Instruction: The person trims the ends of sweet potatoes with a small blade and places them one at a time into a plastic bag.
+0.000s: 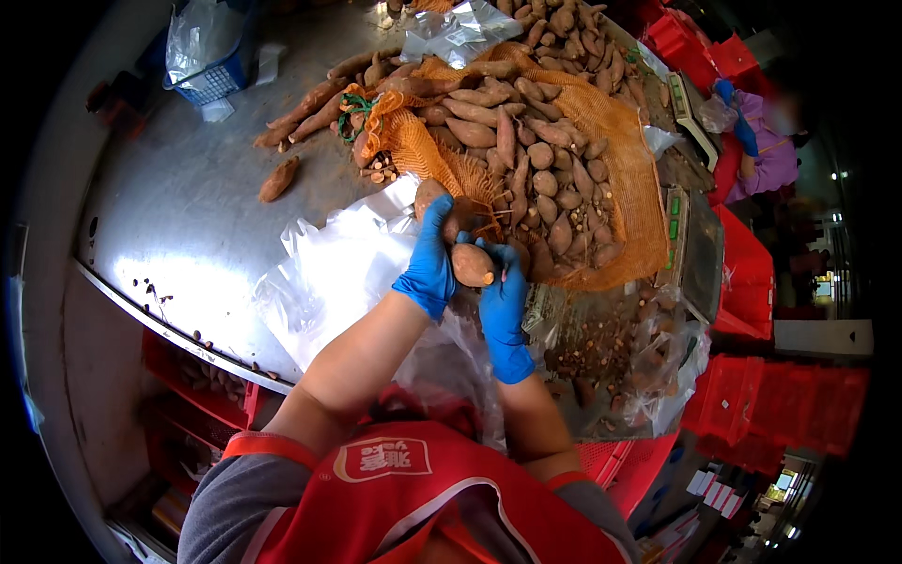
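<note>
My left hand, in a blue glove, is closed around a brown sweet potato. Another sweet potato sits against its fingers; whether it is gripped too, I cannot tell. Also gloved in blue, my right hand holds a rounded sweet potato whose pale tip points towards me. Both hands are close together in front of an open orange mesh sack full of sweet potatoes. Beneath and left of my left hand spreads a clear plastic bag.
A lone sweet potato lies on the metal table. At the far left stands a blue basket with plastic bags. Scales and red crates line the right side, where a co-worker in purple handles a bag.
</note>
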Tool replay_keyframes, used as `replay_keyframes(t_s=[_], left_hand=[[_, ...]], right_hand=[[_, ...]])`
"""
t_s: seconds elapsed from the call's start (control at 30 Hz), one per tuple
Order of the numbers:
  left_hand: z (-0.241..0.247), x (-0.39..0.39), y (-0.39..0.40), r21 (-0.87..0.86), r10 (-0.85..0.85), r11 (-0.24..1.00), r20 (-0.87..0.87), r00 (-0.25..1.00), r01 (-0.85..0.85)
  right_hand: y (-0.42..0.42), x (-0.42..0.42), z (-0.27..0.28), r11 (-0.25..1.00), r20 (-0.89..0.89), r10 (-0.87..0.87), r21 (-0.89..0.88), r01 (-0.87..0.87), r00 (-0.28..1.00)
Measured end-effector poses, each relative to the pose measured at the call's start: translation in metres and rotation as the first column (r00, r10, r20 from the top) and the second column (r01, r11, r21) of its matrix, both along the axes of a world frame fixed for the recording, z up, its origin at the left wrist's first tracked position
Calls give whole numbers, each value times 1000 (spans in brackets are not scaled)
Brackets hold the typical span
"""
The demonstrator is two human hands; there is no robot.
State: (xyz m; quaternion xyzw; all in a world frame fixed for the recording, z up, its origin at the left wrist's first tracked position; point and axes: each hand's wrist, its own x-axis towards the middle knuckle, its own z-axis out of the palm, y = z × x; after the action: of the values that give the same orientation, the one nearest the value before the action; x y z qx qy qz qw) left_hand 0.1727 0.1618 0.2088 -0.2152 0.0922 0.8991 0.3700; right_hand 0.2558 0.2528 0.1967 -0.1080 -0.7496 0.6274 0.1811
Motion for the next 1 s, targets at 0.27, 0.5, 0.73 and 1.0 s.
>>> replay_keyframes(t_s=[0.27,0.5,0.73,1.0], left_hand=[[14,9,-18,-79,-58,997,-463,884,24],[26,19,-63,89,85,996,-734,674,-29],[40,41,-87,-258,-279,960,-923,264,110],[56,82,-78,-361,-399,857,-916,-31,-368]], right_hand=[[-7,19,65,808,300,261,-588,-38,918],[-4,30,40,868,24,212,-464,-177,977],[-12,37,53,812,49,285,-543,-214,957],[-57,36,84,793,151,220,-602,-87,964]])
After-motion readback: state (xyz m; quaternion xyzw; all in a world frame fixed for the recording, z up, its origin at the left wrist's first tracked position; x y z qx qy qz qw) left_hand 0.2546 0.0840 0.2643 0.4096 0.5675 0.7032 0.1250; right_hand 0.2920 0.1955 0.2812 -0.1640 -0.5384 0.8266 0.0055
